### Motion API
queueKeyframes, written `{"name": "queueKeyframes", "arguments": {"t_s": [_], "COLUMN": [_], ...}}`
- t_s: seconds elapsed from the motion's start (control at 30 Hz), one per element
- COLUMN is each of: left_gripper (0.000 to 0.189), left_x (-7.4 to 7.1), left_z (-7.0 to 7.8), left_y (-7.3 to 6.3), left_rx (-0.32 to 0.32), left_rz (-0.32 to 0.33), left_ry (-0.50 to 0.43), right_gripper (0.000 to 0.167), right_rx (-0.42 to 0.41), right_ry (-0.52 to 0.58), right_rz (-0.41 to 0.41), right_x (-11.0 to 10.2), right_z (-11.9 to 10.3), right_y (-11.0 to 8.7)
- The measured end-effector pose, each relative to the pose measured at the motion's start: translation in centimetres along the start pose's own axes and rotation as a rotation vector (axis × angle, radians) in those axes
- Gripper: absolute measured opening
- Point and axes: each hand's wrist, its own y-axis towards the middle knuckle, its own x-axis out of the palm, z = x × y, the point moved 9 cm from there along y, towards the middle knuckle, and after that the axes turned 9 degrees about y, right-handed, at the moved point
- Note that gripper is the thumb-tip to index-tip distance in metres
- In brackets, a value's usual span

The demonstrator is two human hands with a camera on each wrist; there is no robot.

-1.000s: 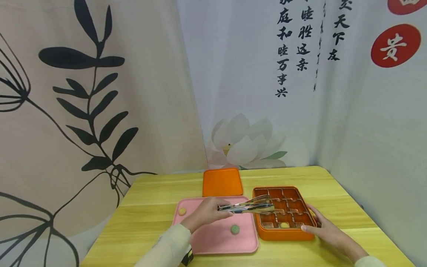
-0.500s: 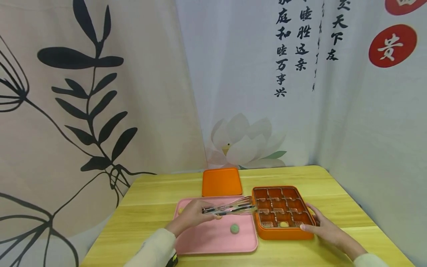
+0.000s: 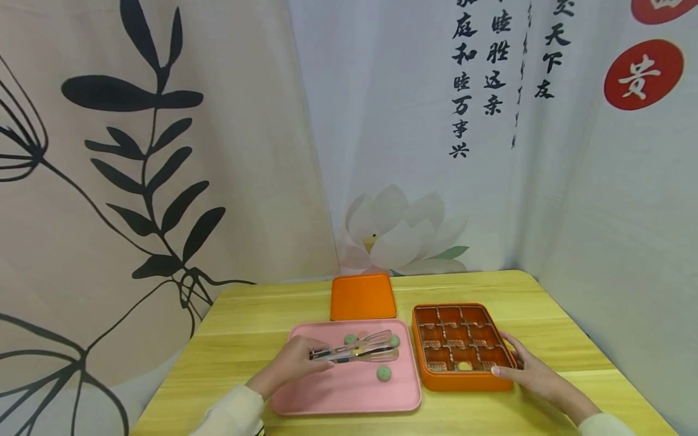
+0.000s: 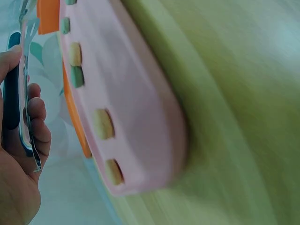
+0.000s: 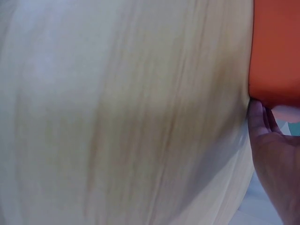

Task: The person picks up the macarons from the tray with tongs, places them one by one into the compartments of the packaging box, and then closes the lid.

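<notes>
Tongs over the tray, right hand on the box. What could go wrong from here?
1. The tongs in the left hand may nudge a neighbour: a yellow piece and green piece sit very close on the tray.
2. The right hand holds the box only near one corner, so a bump might shift it.

hands [image 3: 297, 365] 2 | tongs [image 3: 349, 353] 1 | discs [image 3: 384, 373] 7+ | tray [image 3: 349, 390] 1 | box [image 3: 469, 382] 1 | lid [image 3: 363, 297] 1
</notes>
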Motion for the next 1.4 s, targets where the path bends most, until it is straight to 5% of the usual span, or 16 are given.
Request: {"name": "queueKeyframes", "arguments": {"t_s": [0.4, 1.4], "left_gripper": [0.035, 0.021], "left_x": [0.0, 1.8], "left_z": [-2.0, -2.7], "left_y": [-1.7, -3.4], "left_rx": [-0.059, -0.048], "left_rz": [-0.019, -0.049], "left_ry": [0.038, -0.013], "right_gripper": [0.093, 0.092], "right_rx": [0.003, 0.005], "right_ry": [0.034, 0.033], "right_rz": [-0.001, 0.000], "right_x": [0.0, 0.1], "right_z": [0.1, 0.1], "right_y": [0.0, 0.0]}}
